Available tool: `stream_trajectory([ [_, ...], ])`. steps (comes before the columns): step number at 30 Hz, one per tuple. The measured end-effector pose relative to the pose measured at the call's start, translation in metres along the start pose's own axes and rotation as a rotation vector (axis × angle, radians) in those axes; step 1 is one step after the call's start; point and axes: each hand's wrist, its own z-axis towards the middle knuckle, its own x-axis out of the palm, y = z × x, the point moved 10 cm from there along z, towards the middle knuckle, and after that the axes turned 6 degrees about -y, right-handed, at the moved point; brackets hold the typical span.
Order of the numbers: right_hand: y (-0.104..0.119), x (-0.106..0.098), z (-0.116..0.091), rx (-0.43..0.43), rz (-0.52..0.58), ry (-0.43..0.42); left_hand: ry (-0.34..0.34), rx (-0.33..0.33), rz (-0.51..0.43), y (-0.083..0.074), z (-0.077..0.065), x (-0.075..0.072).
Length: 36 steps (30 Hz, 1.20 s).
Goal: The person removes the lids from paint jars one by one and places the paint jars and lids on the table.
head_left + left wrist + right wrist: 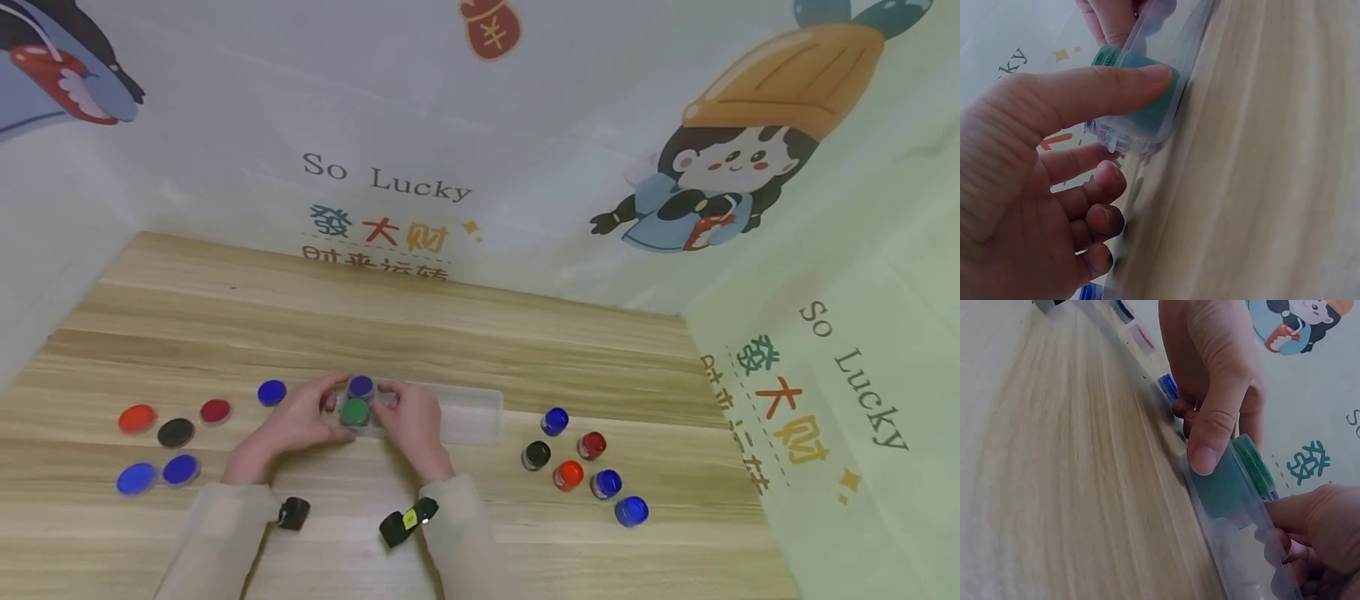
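At the left end of a clear plastic tray (471,415) stand a green-lidded jar (355,412) and a dark blue-lidded jar (361,387), one in front of the other. My left hand (303,414) grips that end of the tray, with the thumb on its front wall over the green jar and the fingers round the back. From the right, my right hand (414,417) holds the dark blue-lidded jar between thumb and forefinger. Its other fingers curl by the tray's rim in the right wrist view; their exact contact is partly hidden.
Several jars with blue, black and red tops, among them a black one (536,455), stand right of the tray. Flat-looking round pieces in like colours, including a red one (137,418), lie to the left. A printed cloth (525,167) walls the wooden table (300,317).
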Motion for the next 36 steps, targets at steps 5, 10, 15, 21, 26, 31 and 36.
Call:
stream_trajectory([
  [5,-0.0020,0.0040,0.0019,-0.008,-0.024,0.007,0.007,-0.012,-0.011,0.0004,-0.0006,0.0015],
  [10,-0.0016,0.0064,0.0027,-0.026,-0.017,0.012,0.013,-0.024,-0.017,0.0008,-0.0012,0.0022],
  [15,0.0011,0.0049,0.0034,-0.045,-0.030,0.001,0.015,-0.026,-0.014,0.0000,-0.0014,0.0011],
  [21,0.0019,0.0052,0.0045,-0.053,-0.014,-0.008,0.014,-0.025,-0.015,0.0011,-0.0009,0.0003],
  [26,0.0014,0.0069,0.0051,-0.055,-0.008,-0.011,0.013,-0.024,-0.014,0.0015,-0.0007,-0.0003],
  [31,-0.0003,0.0091,0.0058,-0.038,-0.001,0.001,0.014,-0.032,-0.008,0.0026,-0.0006,-0.0013],
  [36,-0.0033,0.0089,0.0043,-0.003,0.022,0.007,0.019,-0.040,0.002,0.0037,-0.0006,-0.0008],
])
